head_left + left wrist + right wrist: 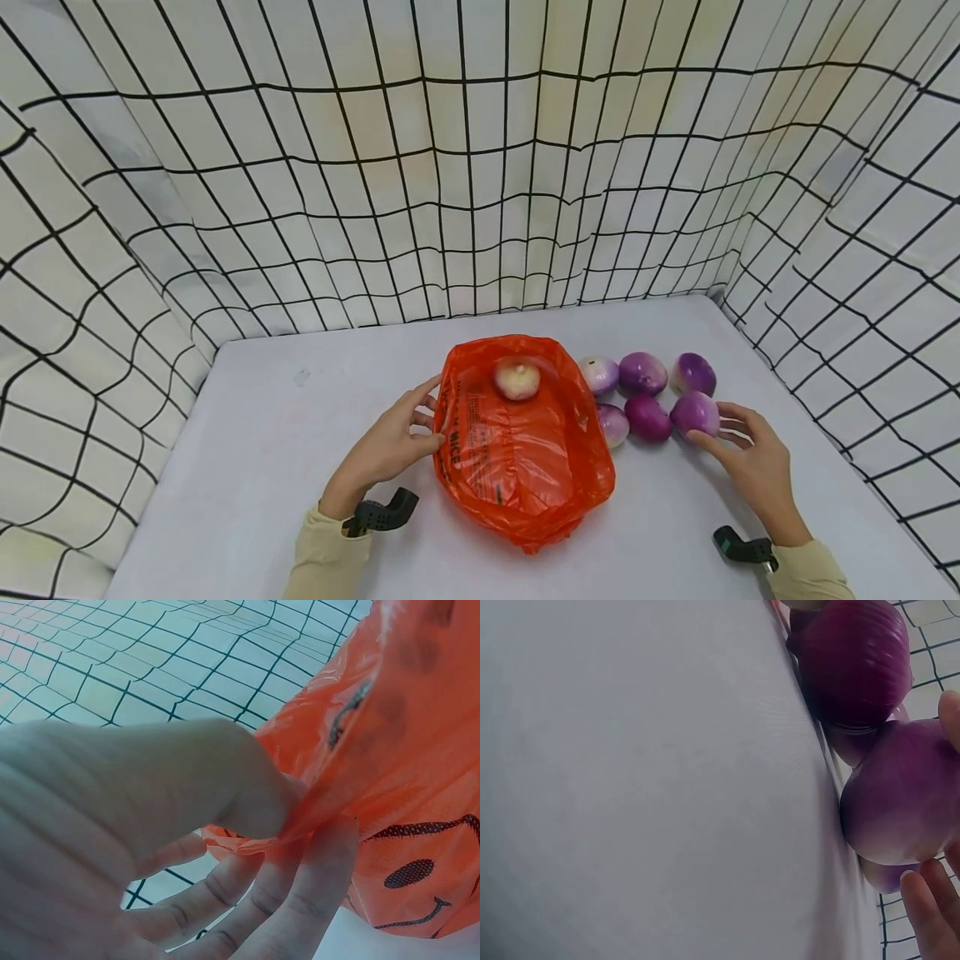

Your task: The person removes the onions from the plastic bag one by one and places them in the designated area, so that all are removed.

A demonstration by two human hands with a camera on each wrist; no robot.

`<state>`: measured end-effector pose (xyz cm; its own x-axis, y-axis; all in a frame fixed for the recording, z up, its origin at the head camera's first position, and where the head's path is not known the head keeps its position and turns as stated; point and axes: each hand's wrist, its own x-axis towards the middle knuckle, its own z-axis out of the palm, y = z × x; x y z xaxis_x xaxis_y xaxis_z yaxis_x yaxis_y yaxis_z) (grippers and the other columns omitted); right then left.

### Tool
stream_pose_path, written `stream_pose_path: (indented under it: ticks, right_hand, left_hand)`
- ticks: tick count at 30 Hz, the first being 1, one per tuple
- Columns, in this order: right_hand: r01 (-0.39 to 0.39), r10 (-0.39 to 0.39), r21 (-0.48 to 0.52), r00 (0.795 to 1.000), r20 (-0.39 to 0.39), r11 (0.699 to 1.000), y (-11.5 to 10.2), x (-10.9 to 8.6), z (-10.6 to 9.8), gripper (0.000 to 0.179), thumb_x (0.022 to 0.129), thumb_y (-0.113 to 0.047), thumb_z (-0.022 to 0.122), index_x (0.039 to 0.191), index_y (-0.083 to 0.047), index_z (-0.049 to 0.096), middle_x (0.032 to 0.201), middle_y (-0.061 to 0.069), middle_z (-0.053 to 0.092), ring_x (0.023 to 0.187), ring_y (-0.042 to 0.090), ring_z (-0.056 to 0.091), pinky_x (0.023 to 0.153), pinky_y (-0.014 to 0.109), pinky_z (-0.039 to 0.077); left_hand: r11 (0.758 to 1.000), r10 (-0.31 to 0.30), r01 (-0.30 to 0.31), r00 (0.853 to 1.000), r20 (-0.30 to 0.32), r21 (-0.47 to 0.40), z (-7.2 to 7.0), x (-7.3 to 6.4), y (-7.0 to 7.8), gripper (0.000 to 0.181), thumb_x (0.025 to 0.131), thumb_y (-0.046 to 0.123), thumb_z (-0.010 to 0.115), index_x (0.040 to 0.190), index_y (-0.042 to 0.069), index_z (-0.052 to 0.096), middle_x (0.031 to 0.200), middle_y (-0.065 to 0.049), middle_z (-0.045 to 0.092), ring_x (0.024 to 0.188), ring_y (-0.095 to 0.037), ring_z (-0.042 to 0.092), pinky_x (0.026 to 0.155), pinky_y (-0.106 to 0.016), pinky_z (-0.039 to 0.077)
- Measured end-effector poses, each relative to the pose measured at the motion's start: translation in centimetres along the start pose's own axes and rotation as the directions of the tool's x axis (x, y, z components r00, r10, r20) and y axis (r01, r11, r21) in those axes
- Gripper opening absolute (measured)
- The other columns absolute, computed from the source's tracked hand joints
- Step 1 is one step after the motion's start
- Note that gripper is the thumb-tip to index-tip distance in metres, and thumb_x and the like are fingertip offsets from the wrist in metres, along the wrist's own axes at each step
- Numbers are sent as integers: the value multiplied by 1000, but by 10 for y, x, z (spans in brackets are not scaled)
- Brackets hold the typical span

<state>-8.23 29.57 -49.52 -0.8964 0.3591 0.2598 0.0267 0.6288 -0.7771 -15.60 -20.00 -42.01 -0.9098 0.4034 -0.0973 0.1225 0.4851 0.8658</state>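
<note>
My left hand [390,442] pinches the left rim of an open orange-red plastic bag [528,471]; the left wrist view shows thumb and fingers on either side of the film. Black print with a smiling face marks the bag [420,855]. Inside it, toward the far end, sits a pale peeled-looking onion [517,379]. On the right, my right hand [761,471] holds a purple onion [695,414] between thumb and fingers, at the near right of a cluster. In the right wrist view this onion [904,795] appears low, close to the tabletop, with fingertips at its side.
Several more onions lie right of the bag, among them a dark purple onion [648,418], a purple onion [642,373] and a two-toned onion [693,374]. A white tabletop [300,417] lies beneath. Black netting [465,200] over white cloth surrounds the back and sides.
</note>
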Motion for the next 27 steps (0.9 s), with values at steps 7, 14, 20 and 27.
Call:
stream_pose_path:
  ticks: [7,14,20,27]
  right_hand:
    - [-11,11,15,1000,-12,1000,-2,2,-6,67,80,-23,90,138,-7,61,117,-31,54,98,-17,58,85,-3,46]
    - [45,-44,13,998,-48,999,-8,7,-12,63,81,-17,89,136,-1,61,115,-31,56,97,-17,59,86,-4,45]
    - [111,-109,34,992,-62,993,-23,15,-14,60,81,-11,88,135,-2,61,116,-31,56,99,-17,60,87,-4,45]
    - [215,-210,86,976,-63,973,-51,24,-7,57,79,-1,87,131,1,63,119,-25,60,102,-12,63,91,-2,46]
  left_hand:
    - [1000,8,-8,1000,6,-3,-1,0,0,82,91,7,68,163,14,30,134,-18,53,111,-25,63,79,-33,62]
    - [1000,8,-8,1000,-3,2,-1,-1,-2,82,91,7,69,163,14,30,135,-18,53,112,-25,64,80,-33,62]
    - [1000,8,-8,1000,-4,-4,-1,-2,-3,83,91,8,69,163,15,31,135,-18,53,112,-25,64,82,-34,63]
    - [1000,5,-5,1000,-4,-6,-1,-2,-2,81,92,8,69,163,16,31,135,-17,52,112,-24,63,83,-34,63]
